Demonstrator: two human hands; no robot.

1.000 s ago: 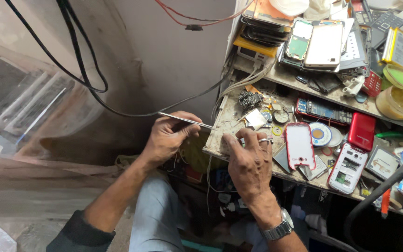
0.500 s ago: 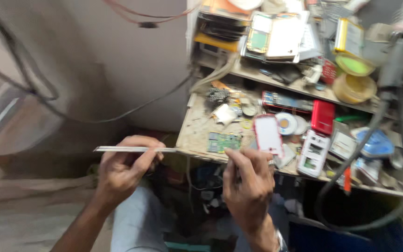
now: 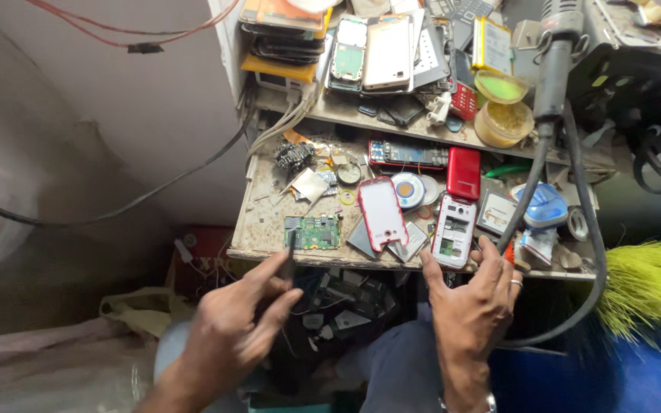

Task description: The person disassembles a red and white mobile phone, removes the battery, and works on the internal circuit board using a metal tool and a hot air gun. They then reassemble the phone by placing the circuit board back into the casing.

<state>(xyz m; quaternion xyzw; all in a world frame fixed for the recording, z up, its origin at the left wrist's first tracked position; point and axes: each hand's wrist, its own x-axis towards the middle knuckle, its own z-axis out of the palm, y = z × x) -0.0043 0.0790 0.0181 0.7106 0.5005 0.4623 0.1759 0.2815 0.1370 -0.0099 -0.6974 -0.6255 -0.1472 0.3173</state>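
Observation:
My left hand (image 3: 231, 333) is below the front edge of the cluttered workbench (image 3: 269, 248). It pinches a thin dark tool (image 3: 289, 256) whose tip points up at a green circuit board (image 3: 313, 232) lying near the edge. My right hand (image 3: 472, 306), with a ring and a wristwatch, has its fingers spread at the bench edge. Its fingertips sit just under a white phone housing (image 3: 453, 233), and it holds nothing.
A red-rimmed phone shell (image 3: 382, 213), a red phone (image 3: 464, 172) and small parts lie on the bench. Stacked phones (image 3: 369, 46) and a yellowish tub (image 3: 503, 122) sit on the shelf above. A grey tool handle (image 3: 556, 61) trails a black hose on the right, beside yellow bristles (image 3: 652, 287).
My left hand dropped below the bench edge, turning the thin tool from level to pointing at the green board. My right hand moved right to the white phone housing.

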